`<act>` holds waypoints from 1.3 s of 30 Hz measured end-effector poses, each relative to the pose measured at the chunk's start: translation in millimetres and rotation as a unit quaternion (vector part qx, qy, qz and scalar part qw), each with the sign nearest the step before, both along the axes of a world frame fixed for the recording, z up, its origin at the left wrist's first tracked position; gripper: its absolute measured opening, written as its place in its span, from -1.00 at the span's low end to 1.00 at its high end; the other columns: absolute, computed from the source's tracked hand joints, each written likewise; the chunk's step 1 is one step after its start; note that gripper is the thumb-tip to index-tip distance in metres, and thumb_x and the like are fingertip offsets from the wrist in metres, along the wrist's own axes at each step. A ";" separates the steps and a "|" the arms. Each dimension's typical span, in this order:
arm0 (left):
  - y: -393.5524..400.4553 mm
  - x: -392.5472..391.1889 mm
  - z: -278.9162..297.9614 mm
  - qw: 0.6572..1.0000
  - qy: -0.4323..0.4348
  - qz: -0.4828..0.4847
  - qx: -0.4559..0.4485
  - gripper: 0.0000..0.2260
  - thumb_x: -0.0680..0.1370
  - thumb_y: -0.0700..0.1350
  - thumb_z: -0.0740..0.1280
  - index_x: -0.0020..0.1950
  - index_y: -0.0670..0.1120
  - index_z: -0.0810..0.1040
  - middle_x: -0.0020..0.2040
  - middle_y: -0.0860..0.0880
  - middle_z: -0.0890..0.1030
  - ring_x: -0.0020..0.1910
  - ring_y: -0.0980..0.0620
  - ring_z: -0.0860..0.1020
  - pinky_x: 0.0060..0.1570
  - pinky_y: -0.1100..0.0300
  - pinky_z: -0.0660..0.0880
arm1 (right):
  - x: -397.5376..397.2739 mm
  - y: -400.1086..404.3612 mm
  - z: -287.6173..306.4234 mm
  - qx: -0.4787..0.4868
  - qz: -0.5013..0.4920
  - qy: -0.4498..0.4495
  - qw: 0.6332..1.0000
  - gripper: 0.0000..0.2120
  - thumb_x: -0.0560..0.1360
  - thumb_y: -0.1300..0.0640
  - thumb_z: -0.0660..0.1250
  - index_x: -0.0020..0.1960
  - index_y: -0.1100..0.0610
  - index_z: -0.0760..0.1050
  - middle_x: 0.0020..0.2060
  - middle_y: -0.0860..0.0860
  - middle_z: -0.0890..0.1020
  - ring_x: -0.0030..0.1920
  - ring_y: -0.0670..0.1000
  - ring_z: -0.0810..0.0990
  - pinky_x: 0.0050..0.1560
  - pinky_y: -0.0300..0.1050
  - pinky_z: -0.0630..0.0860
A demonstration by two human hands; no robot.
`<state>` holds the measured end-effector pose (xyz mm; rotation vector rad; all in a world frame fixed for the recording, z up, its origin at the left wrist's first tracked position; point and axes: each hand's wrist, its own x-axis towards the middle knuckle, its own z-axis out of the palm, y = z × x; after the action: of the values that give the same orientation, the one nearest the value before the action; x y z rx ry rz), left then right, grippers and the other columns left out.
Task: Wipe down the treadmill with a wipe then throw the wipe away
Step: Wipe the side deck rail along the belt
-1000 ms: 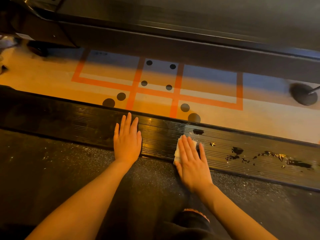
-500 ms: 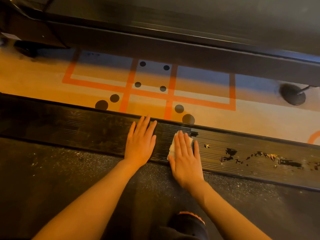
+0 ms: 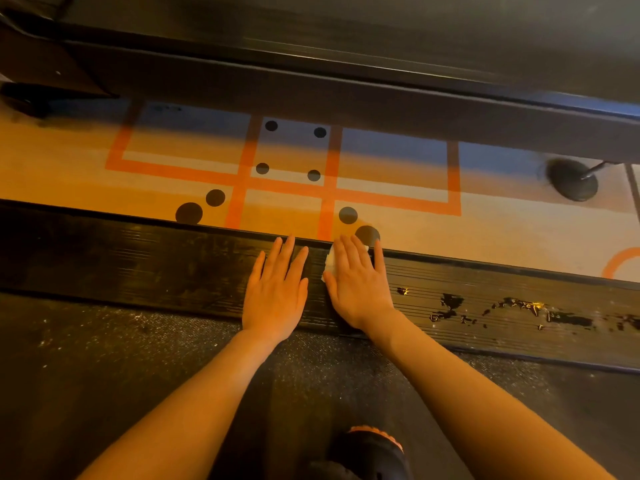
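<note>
The treadmill's black ribbed side rail (image 3: 138, 265) runs across the view, with the dark speckled belt (image 3: 104, 375) below it. My right hand (image 3: 360, 285) lies flat on the rail, fingers straight, pressing a white wipe (image 3: 329, 263); only the wipe's left edge shows beside my fingers. My left hand (image 3: 277, 292) rests flat on the rail just to the left, fingers straight, holding nothing. Worn, flaking patches (image 3: 512, 310) mark the rail to the right of my right hand.
Beyond the rail lies a floor mat (image 3: 502, 233) with orange lines and black dots. A second dark machine's frame (image 3: 346, 81) crosses the top, with a round black foot (image 3: 571, 180) at right. My shoe (image 3: 374, 452) shows at the bottom.
Both hands have slid forward on the rail toward its far edge, and the wipe has moved with my right hand. My left hand now sits closer to the right one.
</note>
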<state>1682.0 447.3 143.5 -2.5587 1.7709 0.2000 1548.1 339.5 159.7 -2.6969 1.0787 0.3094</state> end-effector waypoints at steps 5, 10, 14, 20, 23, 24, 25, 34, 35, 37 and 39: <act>-1.0 0.3 2.3 1.000 0.014 -0.003 -0.003 -0.48 0.64 0.07 0.04 0.59 -0.06 0.20 0.62 -0.12 0.09 0.60 -0.10 0.03 0.54 -0.08 0.06 | -24.4 -9.3 -1.1 -0.015 -0.009 -0.002 1.000 -0.30 0.61 -0.20 -0.22 0.58 0.18 0.16 0.55 0.14 0.26 0.57 0.14 0.14 0.49 0.16 -0.35; -0.6 0.2 3.2 1.000 0.011 -0.004 -0.004 -0.48 0.64 0.07 0.02 0.59 -0.06 0.19 0.62 -0.12 0.09 0.60 -0.11 0.03 0.54 -0.08 0.06 | -59.8 -21.1 -1.2 -0.025 -0.044 0.024 0.998 -0.27 0.59 -0.22 -0.31 0.61 0.17 0.01 0.61 0.12 0.00 0.61 0.12 -0.13 0.53 0.15 -0.35; -1.0 -1.0 2.4 1.000 0.010 -0.003 -0.010 -0.49 0.64 0.06 0.05 0.59 -0.07 0.20 0.61 -0.14 0.12 0.60 -0.13 0.06 0.53 -0.10 0.10 | -60.7 0.3 -2.3 -0.009 -0.083 -0.002 0.997 -0.33 0.61 -0.20 -0.28 0.58 0.16 -0.27 0.57 0.11 -0.24 0.58 0.12 -0.29 0.53 0.12 -0.32; 0.4 -0.8 0.5 0.999 0.032 -0.001 -0.044 -0.51 0.63 0.01 0.16 0.55 -0.11 0.28 0.58 -0.17 0.20 0.57 -0.15 0.15 0.50 -0.13 0.14 | -78.5 63.0 -12.7 -0.037 -0.028 -0.011 0.999 -0.34 0.64 -0.14 0.01 0.60 0.22 0.02 0.60 0.17 0.05 0.60 0.18 -0.01 0.53 0.20 -0.08; 0.8 -0.7 0.5 0.999 0.033 -0.001 -0.042 -0.51 0.63 0.02 0.14 0.55 -0.10 0.28 0.58 -0.17 0.20 0.57 -0.15 0.14 0.50 -0.12 0.13 | -88.8 56.4 -13.4 -0.052 0.014 0.003 0.999 -0.35 0.65 -0.16 -0.02 0.61 0.20 0.04 0.60 0.14 0.05 0.60 0.16 0.00 0.52 0.21 -0.06; 0.1 -0.7 0.6 0.999 0.033 0.000 -0.040 -0.51 0.63 0.02 0.13 0.55 -0.10 0.27 0.58 -0.17 0.20 0.58 -0.15 0.14 0.51 -0.12 0.13 | -89.8 50.1 -12.9 -0.055 0.027 0.009 0.998 -0.35 0.65 -0.17 -0.03 0.61 0.20 0.03 0.60 0.13 0.05 0.60 0.16 0.01 0.52 0.21 -0.06; 0.1 -0.9 0.6 0.999 0.033 0.001 -0.038 -0.51 0.64 0.02 0.14 0.55 -0.10 0.27 0.59 -0.16 0.20 0.58 -0.15 0.14 0.51 -0.12 0.13 | -90.2 45.3 -12.6 -0.053 0.036 0.015 0.998 -0.35 0.66 -0.17 -0.05 0.61 0.20 0.02 0.60 0.13 0.04 0.60 0.16 0.00 0.52 0.22 -0.06; -0.5 -1.6 0.7 0.999 0.031 0.002 -0.036 -0.51 0.63 0.01 0.13 0.55 -0.11 0.27 0.59 -0.17 0.19 0.58 -0.15 0.14 0.50 -0.15 0.17 | -59.8 50.4 -11.6 -0.054 0.091 0.007 0.994 -0.35 0.65 -0.16 -0.07 0.59 0.23 0.05 0.58 0.18 0.08 0.59 0.18 0.03 0.51 0.21 -0.02; -0.8 -1.5 0.7 0.999 0.032 0.002 -0.038 -0.51 0.63 0.00 0.14 0.55 -0.11 0.28 0.58 -0.17 0.20 0.57 -0.16 0.15 0.50 -0.15 0.18 | -57.1 51.0 -12.3 -0.055 0.092 0.007 0.994 -0.34 0.65 -0.17 -0.07 0.59 0.23 0.05 0.58 0.18 0.09 0.59 0.17 0.02 0.52 0.20 -0.03; -1.1 -1.1 0.8 0.999 0.033 -0.001 -0.040 -0.51 0.63 0.00 0.16 0.55 -0.11 0.29 0.58 -0.17 0.21 0.57 -0.16 0.16 0.49 -0.16 0.18 | -59.3 51.6 -13.0 -0.054 0.089 0.013 0.994 -0.34 0.65 -0.18 -0.06 0.60 0.21 0.04 0.58 0.16 0.08 0.59 0.16 0.02 0.53 0.20 -0.04; -0.7 -0.9 1.7 0.998 0.037 0.000 -0.040 -0.51 0.63 -0.01 0.17 0.54 -0.12 0.30 0.58 -0.18 0.22 0.57 -0.17 0.16 0.50 -0.16 0.17 | -70.5 50.6 -12.9 -0.054 0.080 0.019 0.995 -0.33 0.65 -0.18 -0.04 0.60 0.21 0.04 0.59 0.15 0.07 0.59 0.15 0.02 0.53 0.19 -0.04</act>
<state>1681.1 446.6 145.2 -2.6399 1.8406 0.2313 1477.6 390.0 146.8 -2.8926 0.9166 0.3403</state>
